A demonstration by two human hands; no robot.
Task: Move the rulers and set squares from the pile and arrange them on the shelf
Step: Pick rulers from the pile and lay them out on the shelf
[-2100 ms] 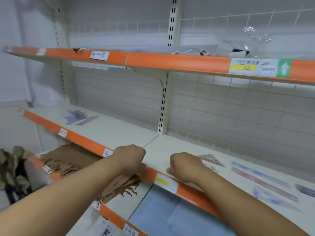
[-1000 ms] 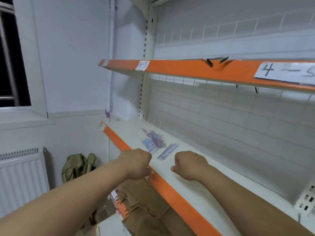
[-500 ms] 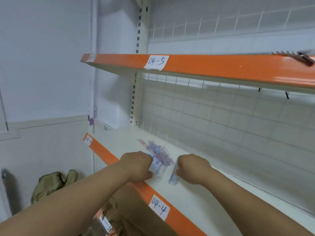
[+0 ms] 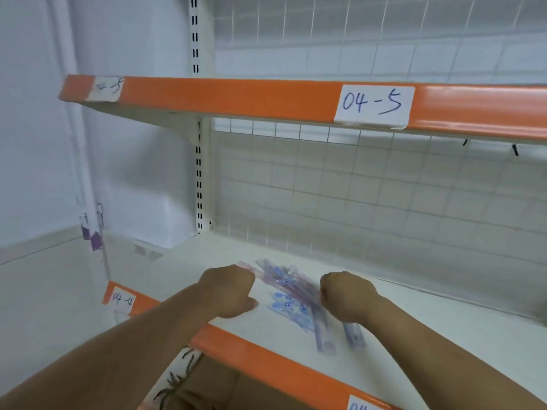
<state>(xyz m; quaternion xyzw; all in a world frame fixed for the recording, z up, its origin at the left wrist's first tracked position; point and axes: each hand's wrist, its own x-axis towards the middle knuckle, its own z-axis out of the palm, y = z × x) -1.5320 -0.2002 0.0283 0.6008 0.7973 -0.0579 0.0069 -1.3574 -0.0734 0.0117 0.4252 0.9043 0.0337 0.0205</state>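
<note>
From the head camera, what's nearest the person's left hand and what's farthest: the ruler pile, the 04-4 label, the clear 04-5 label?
1. pile of rulers, right beside the left hand, on its right.
2. 04-4 label, off to its left.
3. 04-5 label, high up to the right, on the upper shelf.

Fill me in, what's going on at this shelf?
A person is working at the white shelf that carries a handwritten 04-4 label. Both hands are down at a blurred pile of rulers and set squares near the front edge. The left hand is at its left side and the right hand at its right, fingers curled. One ruler pokes out below the right hand; an actual grip can't be confirmed. The pile is a jumble, not yet laid out.
</note>
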